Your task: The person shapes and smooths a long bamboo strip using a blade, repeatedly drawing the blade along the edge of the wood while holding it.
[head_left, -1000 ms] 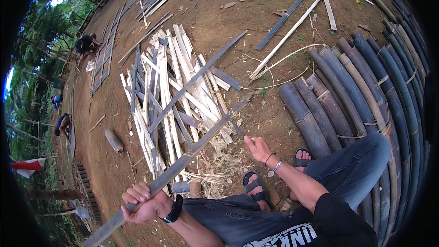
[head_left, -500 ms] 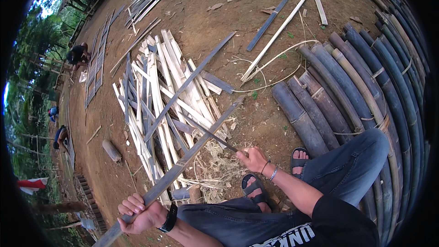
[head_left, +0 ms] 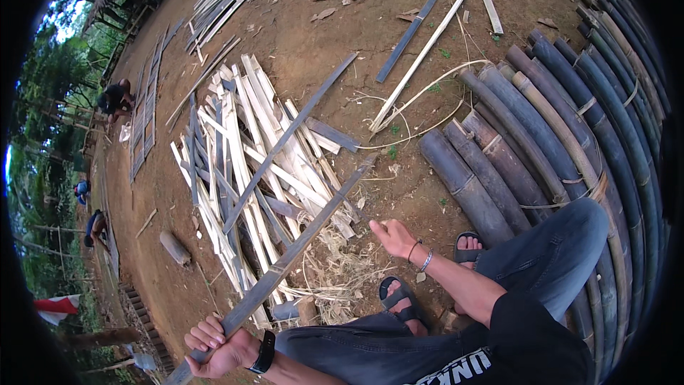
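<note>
A long dark bamboo strip (head_left: 279,265) slants from the lower left toward the middle. My left hand (head_left: 217,346) is closed around its near part, wearing a black wristband. To the right of the strip, my right hand (head_left: 394,237) is closed on the handle of a long knife (head_left: 360,213). Only a short dark length of the knife shows between my fist and the strip; I cannot tell whether its blade touches the strip. Beneath and beyond the strip lies a pile of split bamboo pieces (head_left: 239,150), pale and dark. Curly shavings (head_left: 342,271) cover the ground below it.
Dark bamboo poles (head_left: 541,128) lie in a row on the right beside my leg. Loose slats (head_left: 420,21) rest on bare earth farther off. A short bamboo log (head_left: 174,248) lies left of the pile. Several people (head_left: 114,98) crouch at far left near a lattice frame (head_left: 146,110).
The knife's long blade, which crossed the strip before, now shows only as a short length beside my right hand. My left hand keeps its grip, and the view has shifted slightly.
</note>
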Demonstrator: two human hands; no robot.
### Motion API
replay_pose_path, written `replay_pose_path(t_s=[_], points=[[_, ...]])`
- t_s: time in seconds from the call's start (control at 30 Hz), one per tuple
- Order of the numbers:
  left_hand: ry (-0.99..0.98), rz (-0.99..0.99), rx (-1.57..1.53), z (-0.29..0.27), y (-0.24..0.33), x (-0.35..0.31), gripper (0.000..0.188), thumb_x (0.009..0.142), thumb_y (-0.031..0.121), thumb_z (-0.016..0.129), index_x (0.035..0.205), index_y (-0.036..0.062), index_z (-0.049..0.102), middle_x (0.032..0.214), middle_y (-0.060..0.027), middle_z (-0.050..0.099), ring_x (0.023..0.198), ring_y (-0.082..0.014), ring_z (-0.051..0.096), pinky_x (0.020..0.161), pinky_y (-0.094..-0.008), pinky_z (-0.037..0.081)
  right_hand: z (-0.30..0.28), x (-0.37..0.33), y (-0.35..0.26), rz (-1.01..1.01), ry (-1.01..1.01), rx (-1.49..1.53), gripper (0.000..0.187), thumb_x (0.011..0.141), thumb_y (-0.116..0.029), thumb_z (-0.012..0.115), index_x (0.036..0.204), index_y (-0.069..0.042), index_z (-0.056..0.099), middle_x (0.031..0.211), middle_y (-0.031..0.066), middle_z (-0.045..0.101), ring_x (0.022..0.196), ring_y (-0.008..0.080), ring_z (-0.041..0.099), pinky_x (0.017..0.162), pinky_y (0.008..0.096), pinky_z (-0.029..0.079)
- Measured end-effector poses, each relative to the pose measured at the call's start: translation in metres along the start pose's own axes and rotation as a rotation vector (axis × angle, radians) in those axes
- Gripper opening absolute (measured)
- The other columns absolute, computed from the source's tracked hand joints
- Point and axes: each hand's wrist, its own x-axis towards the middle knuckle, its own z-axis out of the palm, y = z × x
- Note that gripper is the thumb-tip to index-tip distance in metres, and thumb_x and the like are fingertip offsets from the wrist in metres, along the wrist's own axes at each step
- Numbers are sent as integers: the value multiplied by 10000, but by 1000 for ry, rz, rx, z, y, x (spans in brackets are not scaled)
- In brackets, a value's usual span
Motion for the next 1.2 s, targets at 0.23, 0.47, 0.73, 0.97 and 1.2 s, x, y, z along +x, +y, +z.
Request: replay_pose_path(t_s=[0.23, 0.47, 0.73, 0.97, 1.2], points=[[105, -14, 19, -8, -4, 12, 378, 814, 376, 507, 592, 126, 331, 475, 2, 317, 390, -105, 332, 424, -239, 277, -13, 43, 35, 167, 5, 29, 750, 901, -598, 404, 541, 54, 492, 458, 181, 417, 471, 247, 481, 533, 447, 411], [110, -33, -10, -7, -6, 16, 370, 772, 355, 546, 574, 130, 329, 496, 2, 307, 405, -113, 309, 422, -242, 234, -37, 47, 38, 383, -31, 56, 791, 885, -636, 387, 575, 79, 522, 555, 290, 503, 588, 378, 603, 582, 479, 443], [184, 2, 58, 2, -11, 17, 376, 784, 358, 529, 567, 127, 326, 493, 3, 300, 404, -112, 309, 414, -244, 239, -2, 55, 69, 223, 100, 119, 747, 905, -602, 393, 531, 37, 490, 425, 136, 429, 430, 251, 504, 510, 432, 401], [275, 23, 85, 0, -6, 19, 377, 796, 357, 511, 567, 125, 320, 493, 4, 297, 403, -110, 305, 416, -243, 235, 5, 23, 70, 172, 22, 41, 809, 885, -645, 372, 583, 91, 514, 530, 236, 518, 576, 345, 583, 623, 471, 441], [150, -2, 47, -11, -7, 22, 375, 803, 362, 496, 564, 132, 319, 485, 4, 305, 406, -107, 311, 424, -242, 236, -1, 48, 43, 304, 71, 206, 764, 885, -649, 378, 498, -6, 523, 452, 113, 488, 491, 247, 553, 529, 410, 435]])
